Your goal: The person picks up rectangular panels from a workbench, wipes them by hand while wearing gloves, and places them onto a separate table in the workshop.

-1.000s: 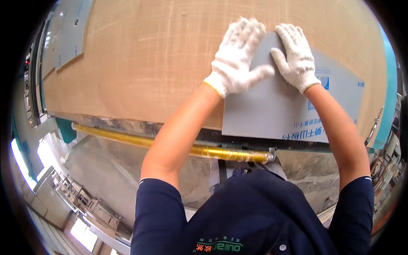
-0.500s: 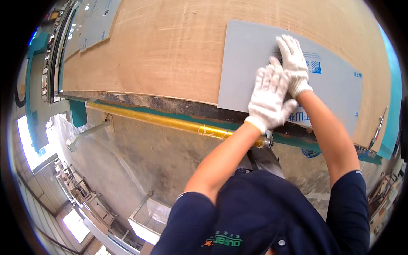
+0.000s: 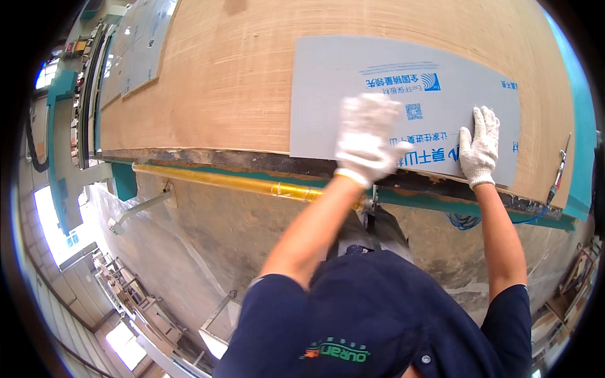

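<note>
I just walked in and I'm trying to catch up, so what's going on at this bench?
A person in white gloves is handling a grey sheet with blue print, which lies flat on a wooden bench top at its near edge. The right hand lies open on the sheet's right part. The left hand is blurred over the sheet's near edge; whether it touches is unclear. A yellow tube runs along the bench's near side, and a slim tool lies at the right.

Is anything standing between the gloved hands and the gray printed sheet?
Nothing visible: the right hand rests on the gray sheet, and the left hand is over it with no object seen between; blur hides whether it touches.
</note>
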`<action>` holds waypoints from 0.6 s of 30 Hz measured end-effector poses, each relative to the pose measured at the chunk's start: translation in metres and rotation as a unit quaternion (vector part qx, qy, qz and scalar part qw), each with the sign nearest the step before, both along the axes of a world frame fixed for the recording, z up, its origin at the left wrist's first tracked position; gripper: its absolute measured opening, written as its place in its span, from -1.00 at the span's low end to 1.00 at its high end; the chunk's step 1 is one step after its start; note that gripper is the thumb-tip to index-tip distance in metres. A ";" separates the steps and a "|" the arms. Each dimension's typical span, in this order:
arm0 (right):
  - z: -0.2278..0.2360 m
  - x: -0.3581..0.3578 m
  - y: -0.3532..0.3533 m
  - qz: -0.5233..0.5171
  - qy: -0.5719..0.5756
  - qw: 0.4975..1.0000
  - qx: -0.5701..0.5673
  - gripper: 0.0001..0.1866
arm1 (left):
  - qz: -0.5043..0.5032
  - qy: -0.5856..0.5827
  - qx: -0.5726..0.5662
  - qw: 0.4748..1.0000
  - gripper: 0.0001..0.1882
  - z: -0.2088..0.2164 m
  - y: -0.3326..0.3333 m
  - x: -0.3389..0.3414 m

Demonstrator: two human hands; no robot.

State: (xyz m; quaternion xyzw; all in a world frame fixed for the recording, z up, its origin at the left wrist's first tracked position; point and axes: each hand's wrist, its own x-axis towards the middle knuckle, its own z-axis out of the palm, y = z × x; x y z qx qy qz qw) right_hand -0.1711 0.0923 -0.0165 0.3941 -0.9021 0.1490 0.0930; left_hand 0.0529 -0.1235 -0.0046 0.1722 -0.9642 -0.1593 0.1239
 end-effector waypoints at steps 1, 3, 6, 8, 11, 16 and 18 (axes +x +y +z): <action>0.002 0.001 -0.005 0.004 -0.005 1.000 -0.005 -0.40 | 0.016 0.090 0.002 0.996 -0.03 -0.017 0.031 -0.020; -0.002 0.004 0.003 0.003 -0.017 1.000 -0.003 -0.40 | 0.027 0.126 0.032 0.991 -0.06 -0.020 0.043 -0.027; -0.003 -0.003 0.010 -0.012 -0.009 1.000 -0.008 -0.42 | 0.036 0.106 -0.049 0.993 -0.11 -0.017 0.001 0.003; -0.001 -0.004 0.010 -0.013 -0.011 1.000 -0.012 -0.42 | 0.112 0.052 -0.152 0.981 -0.13 -0.020 -0.068 0.061; -0.003 0.003 0.001 -0.027 -0.013 0.999 -0.011 -0.42 | 0.136 0.013 -0.191 0.972 -0.11 -0.017 -0.110 0.105; -0.005 0.003 0.001 -0.041 0.005 0.999 -0.002 -0.44 | 0.011 -0.009 -0.040 0.999 -0.08 -0.004 -0.015 0.022; -0.009 -0.001 0.003 -0.036 -0.010 0.999 -0.016 -0.45 | 0.020 0.046 0.008 0.999 -0.08 -0.016 0.016 -0.003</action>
